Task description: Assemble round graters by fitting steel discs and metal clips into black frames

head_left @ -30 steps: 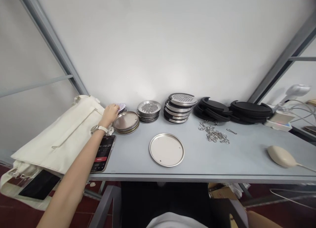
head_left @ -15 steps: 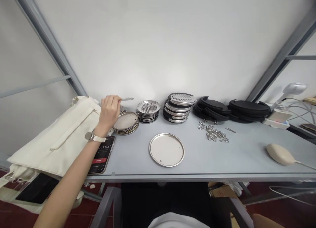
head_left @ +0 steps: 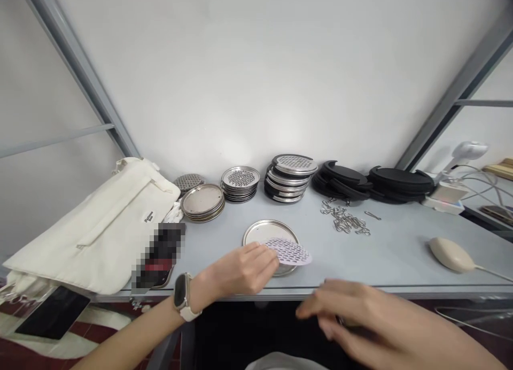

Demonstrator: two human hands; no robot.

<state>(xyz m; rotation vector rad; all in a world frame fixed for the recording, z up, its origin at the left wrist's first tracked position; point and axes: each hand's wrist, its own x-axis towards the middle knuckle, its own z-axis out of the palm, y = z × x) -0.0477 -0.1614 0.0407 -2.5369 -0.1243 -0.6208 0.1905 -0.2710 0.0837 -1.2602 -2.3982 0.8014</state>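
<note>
My left hand (head_left: 252,268) pinches the edge of a thin round grater disc (head_left: 289,252), full of small slots. The disc is tilted over a round metal tray (head_left: 260,230) with a raised rim, covering part of it; whether they touch I cannot tell. My right hand (head_left: 344,311), slightly blurred, hovers at the table's front edge, fingers apart, with nothing clearly seen in it. Behind are a stack of shallow metal trays (head_left: 203,199), a pile of perforated discs (head_left: 189,180), a stack of grater discs (head_left: 240,176) and a stack of black-rimmed grater assemblies (head_left: 294,164).
Stacked black round holders (head_left: 345,173) and more black holders (head_left: 401,178) line the wall. Before them lies a heap of small metal clips (head_left: 347,220). A beige mouse-shaped device (head_left: 452,254) with a cord is at right. A white bag (head_left: 108,231) and a phone (head_left: 162,252) lie left.
My left hand has come from the back-left piles to the front middle, carrying the grater disc over the tray. My right hand has entered from the lower right.
</note>
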